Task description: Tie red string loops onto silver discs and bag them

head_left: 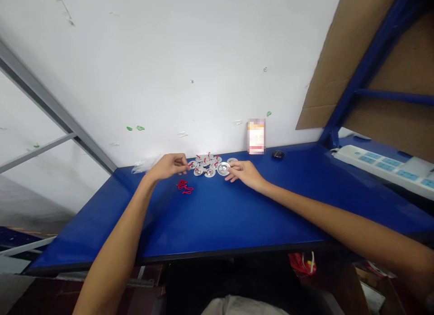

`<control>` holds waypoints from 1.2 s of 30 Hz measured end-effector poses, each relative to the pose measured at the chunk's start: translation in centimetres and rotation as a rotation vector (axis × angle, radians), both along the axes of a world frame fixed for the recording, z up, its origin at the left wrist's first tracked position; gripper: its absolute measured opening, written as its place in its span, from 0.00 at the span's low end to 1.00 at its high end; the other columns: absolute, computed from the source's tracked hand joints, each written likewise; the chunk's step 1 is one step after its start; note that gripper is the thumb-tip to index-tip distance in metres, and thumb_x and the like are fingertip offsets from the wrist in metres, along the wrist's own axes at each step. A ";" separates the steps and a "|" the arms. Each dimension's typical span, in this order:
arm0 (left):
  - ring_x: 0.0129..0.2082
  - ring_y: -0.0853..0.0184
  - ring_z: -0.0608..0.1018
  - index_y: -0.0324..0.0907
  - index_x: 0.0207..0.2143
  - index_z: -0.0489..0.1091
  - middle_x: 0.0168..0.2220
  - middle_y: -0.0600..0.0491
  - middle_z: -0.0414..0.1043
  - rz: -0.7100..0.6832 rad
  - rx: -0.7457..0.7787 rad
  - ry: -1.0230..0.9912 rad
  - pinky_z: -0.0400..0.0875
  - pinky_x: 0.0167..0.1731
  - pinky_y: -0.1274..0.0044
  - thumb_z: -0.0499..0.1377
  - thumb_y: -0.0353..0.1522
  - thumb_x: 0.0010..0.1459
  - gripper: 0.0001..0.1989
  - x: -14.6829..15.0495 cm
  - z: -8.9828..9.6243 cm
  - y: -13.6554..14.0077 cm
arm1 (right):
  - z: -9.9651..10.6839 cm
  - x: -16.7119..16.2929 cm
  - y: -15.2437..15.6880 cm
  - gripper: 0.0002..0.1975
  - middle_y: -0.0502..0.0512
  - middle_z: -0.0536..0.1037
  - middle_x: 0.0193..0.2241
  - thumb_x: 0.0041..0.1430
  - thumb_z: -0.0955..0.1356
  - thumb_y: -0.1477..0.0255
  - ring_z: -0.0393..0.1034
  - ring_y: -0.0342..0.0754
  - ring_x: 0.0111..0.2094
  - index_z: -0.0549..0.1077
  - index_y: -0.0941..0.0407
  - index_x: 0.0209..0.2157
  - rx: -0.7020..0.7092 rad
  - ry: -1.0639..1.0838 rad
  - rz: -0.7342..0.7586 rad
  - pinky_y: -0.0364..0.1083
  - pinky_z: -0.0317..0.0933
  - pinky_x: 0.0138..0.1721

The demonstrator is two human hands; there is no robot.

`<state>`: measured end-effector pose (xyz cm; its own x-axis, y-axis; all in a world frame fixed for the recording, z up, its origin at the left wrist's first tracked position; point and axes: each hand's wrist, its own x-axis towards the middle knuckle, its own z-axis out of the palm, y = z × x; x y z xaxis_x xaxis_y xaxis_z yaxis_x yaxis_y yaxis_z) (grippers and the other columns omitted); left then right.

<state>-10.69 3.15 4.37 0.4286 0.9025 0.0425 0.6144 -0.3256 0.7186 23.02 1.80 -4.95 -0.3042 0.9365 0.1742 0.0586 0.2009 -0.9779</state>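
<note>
My right hand pinches the edge of a small silvery finger cymbal, a dished metal disc with a hole in its middle. My left hand is closed, thumb against fingers, with a bit of red cord at its tips. Between the hands, several more finger cymbals lie in a cluster, many with red cord loops standing up from them. Another disc lies just behind my right fingers, partly hidden. Nearer to me, below my left hand, is a small heap of loose red cords.
The blue table meets a white wall. A clear plastic bag lies behind my left wrist. At the back stand a blurred-out box and a black object. A white power strip lies at the right.
</note>
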 end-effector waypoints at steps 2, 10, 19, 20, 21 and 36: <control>0.33 0.65 0.83 0.41 0.34 0.74 0.33 0.50 0.82 -0.037 0.089 -0.130 0.78 0.36 0.74 0.66 0.37 0.59 0.09 2.8 -0.4 -1.0 | 0.0 -0.2 -0.1 0.17 0.61 0.88 0.33 0.65 0.78 0.60 0.87 0.55 0.35 0.85 0.59 0.47 -0.044 0.025 0.009 0.44 0.81 0.32; 0.37 0.63 0.84 0.45 0.46 0.82 0.43 0.49 0.85 -0.167 0.476 -0.014 0.78 0.41 0.72 0.62 0.35 0.71 0.09 10.8 -5.1 -2.9 | 0.0 -0.4 -0.5 0.17 0.60 0.88 0.36 0.67 0.77 0.62 0.88 0.55 0.37 0.85 0.58 0.51 -0.021 0.039 0.054 0.44 0.83 0.34; 0.38 0.62 0.84 0.46 0.45 0.85 0.43 0.49 0.84 -0.034 0.714 0.007 0.77 0.41 0.71 0.63 0.32 0.71 0.08 10.8 -6.4 -2.6 | 0.1 -0.5 -0.5 0.17 0.60 0.89 0.37 0.66 0.77 0.61 0.88 0.56 0.38 0.85 0.57 0.51 0.002 0.054 0.053 0.45 0.83 0.35; 0.38 0.62 0.84 0.46 0.44 0.85 0.42 0.49 0.85 -0.017 0.706 -0.002 0.77 0.41 0.71 0.64 0.31 0.70 0.08 10.9 -6.5 -2.6 | 0.2 -0.5 -0.5 0.17 0.60 0.89 0.38 0.66 0.77 0.61 0.88 0.56 0.39 0.85 0.57 0.51 0.007 0.054 0.056 0.46 0.83 0.36; 0.37 0.62 0.84 0.46 0.44 0.85 0.42 0.50 0.85 -0.001 0.694 -0.011 0.78 0.40 0.71 0.65 0.30 0.69 0.07 11.0 -6.6 -2.5 | 0.2 -0.5 -0.6 0.18 0.60 0.89 0.38 0.66 0.77 0.61 0.88 0.56 0.39 0.85 0.57 0.52 0.012 0.054 0.056 0.46 0.84 0.36; 0.38 0.63 0.86 0.47 0.43 0.83 0.42 0.53 0.86 0.131 0.603 -0.070 0.82 0.42 0.71 0.67 0.29 0.65 0.06 11.4 -7.2 -2.6 | 0.5 -0.8 -1.5 0.21 0.57 0.88 0.41 0.65 0.74 0.68 0.87 0.58 0.47 0.82 0.53 0.59 0.114 -0.008 0.054 0.49 0.84 0.42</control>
<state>0.67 0.53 -2.81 0.2934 0.7560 0.5851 0.6347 -0.6118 0.4722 22.25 0.29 -4.50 -0.3559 0.8930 0.2755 0.0526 0.3135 -0.9481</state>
